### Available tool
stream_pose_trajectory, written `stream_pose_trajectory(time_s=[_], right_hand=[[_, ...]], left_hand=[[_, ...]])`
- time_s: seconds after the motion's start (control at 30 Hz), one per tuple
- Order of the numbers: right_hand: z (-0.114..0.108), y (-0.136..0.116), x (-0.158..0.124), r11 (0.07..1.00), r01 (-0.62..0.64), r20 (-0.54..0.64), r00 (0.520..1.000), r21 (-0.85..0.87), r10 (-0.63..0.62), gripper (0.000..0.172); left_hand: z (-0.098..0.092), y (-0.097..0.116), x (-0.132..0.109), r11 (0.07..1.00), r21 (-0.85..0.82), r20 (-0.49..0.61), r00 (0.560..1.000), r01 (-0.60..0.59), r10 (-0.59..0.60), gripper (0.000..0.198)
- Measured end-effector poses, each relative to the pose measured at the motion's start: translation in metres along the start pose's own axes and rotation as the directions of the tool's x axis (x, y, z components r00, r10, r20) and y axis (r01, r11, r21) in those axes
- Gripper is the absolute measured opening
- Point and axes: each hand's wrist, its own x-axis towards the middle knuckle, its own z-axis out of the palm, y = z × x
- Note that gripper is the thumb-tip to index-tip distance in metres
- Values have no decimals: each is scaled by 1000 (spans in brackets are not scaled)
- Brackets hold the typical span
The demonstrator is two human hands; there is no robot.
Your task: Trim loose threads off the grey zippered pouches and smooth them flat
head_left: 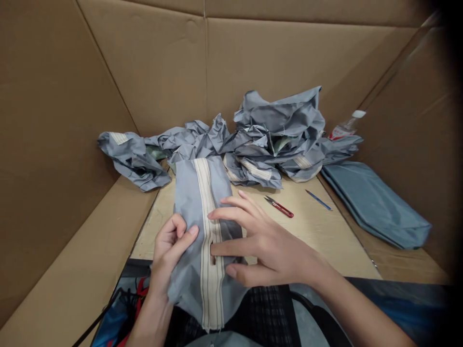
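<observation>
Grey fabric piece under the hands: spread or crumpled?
Spread: grey fabric piece lies smooth, cream strip straight; left hand pinches its edge, right hand presses it.

A grey fabric piece (pixel 188 193) with a cream striped band lies on the desk (pixel 325 231) and hangs over its near edge. The left hand (pixel 170 255) pinches the piece's left edge. The right hand (pixel 267 241) presses its spread fingers (pixel 231 214) flat across the band. Red snips (pixel 278 207) lie just right of the piece, a blue pen (pixel 318 200) farther right. Crumpled grey fabric (pixel 278 140) is heaped behind it.
</observation>
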Motion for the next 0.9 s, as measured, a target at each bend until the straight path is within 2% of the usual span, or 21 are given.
stream_pose_trajectory(time_s=[0.13, 0.27, 0.57, 0.67, 0.8, 0.9], right_hand=[[-1, 2, -1, 1000, 13, 24, 1000, -1, -13, 26], [2, 5, -4, 995, 95, -38, 995, -21, -96, 31], [0, 0, -11, 984, 91, -101, 989, -154, -107, 29], [2, 1, -9, 990, 81, -101, 991, -119, -93, 31], [6, 9, -6, 997, 55, -26, 998, -48, -56, 31], [7, 17, -6, 995, -14, 1, 1000, 94, 14, 24]], left_hand=[[1, 4, 2, 999, 9, 40, 998, 53, -53, 53], [-3, 8, 1, 989, -5, 114, 983, 148, -146, 56], [-10, 9, -5, 994, 24, 133, 985, 109, -112, 54], [-9, 9, -3, 994, 53, 205, 973, 99, -108, 52], [-5, 11, 2, 981, -4, 271, 944, 196, -188, 42], [-3, 11, 5, 979, 6, 292, 936, 204, -197, 32]])
